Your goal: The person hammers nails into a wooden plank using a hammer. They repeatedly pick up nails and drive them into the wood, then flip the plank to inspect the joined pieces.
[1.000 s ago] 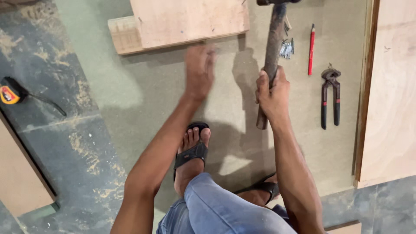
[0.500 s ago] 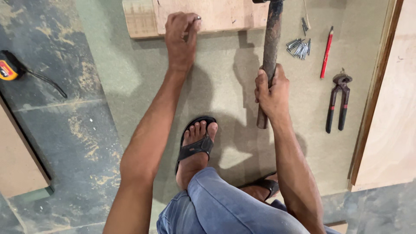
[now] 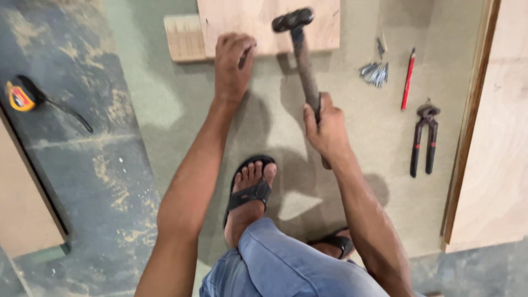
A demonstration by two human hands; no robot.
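My left hand (image 3: 232,66) rests on the near edge of a plywood board (image 3: 264,25) and pinches a small nail against it. My right hand (image 3: 325,129) grips the handle of a dark hammer (image 3: 300,49). The hammer's head hovers over the board, just right of my left fingers. The board lies on a thicker wooden block (image 3: 184,37) that sticks out on its left. All of this sits on a green sheet (image 3: 165,110) spread on the floor.
A pile of nails (image 3: 375,73), a red pencil (image 3: 407,80) and red-handled pincers (image 3: 424,140) lie to the right. A yellow tape measure (image 3: 20,96) is at the left. Plywood panels (image 3: 495,137) flank both sides. My sandalled foot (image 3: 248,198) is below.
My left hand reached forward to the board's edge and settled there holding a nail. The hammer head, out of view before, now shows above the board as the view tilted up.
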